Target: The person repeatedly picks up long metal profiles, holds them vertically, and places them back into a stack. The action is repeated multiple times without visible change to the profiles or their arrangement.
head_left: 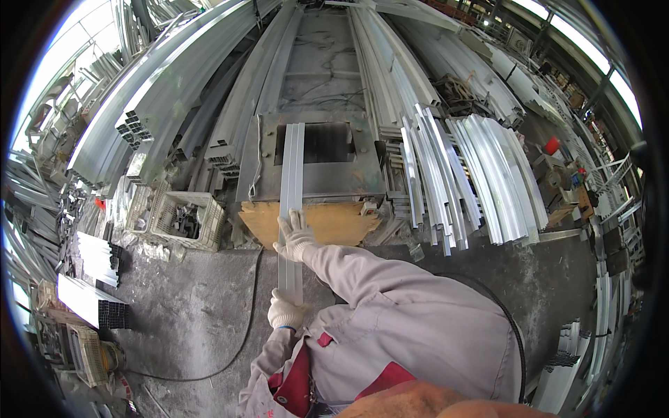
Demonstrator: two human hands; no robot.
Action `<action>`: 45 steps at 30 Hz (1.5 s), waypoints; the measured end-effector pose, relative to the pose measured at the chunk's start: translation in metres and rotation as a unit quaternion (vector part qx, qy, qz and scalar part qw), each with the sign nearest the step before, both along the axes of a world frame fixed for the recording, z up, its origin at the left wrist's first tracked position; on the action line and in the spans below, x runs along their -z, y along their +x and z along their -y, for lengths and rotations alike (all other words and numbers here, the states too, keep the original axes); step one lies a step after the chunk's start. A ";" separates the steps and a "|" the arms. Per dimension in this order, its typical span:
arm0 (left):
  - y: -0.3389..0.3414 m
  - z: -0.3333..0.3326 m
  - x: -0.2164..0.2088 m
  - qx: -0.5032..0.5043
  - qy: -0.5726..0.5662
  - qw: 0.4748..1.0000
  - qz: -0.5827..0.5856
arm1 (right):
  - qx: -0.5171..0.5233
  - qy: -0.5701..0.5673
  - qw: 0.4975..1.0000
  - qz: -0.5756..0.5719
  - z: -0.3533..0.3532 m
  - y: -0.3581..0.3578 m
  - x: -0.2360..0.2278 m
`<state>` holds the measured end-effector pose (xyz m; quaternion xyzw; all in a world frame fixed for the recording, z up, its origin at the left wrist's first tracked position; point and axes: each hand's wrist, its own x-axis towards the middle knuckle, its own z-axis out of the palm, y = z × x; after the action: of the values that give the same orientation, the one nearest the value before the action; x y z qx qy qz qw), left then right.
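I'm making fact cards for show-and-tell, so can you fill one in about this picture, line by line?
Left hand: white-gloved, at near end of grey strip
Right hand: white-gloved, fingers spread across it, farther along
Strip: long, grooved, reaching over the dark opening in the bench
Below bench: brown board
Left side: pale crate, small dark pieces inside
Right side: shiny metal lengths

Long, narrow silver-grey metal profile point(293, 177), straight, lengthwise lines along its face, lying nearly straight ahead across the metal desk point(265, 177), far part over a dark rectangular opening point(324, 143), near end jutting beyond the front edge.
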<state>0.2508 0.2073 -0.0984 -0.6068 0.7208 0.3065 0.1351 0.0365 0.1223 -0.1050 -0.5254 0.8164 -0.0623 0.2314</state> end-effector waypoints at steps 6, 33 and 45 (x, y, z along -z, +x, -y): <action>0.020 -0.005 -0.001 0.004 -0.001 1.000 0.009 | -0.015 -0.017 1.000 -0.006 -0.003 0.020 0.011; 0.079 -0.046 0.014 -0.018 0.014 1.000 0.010 | 0.265 -0.227 0.860 0.372 -0.059 0.020 0.071; 0.065 -0.012 0.021 -0.029 0.124 0.981 -0.145 | 0.193 -0.084 0.401 0.892 -0.040 -0.029 0.114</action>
<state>0.3160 0.2193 -0.1194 -0.5554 0.6710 0.4821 0.0944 0.0073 0.1618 -0.2191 -0.0172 0.2172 -0.6067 0.7645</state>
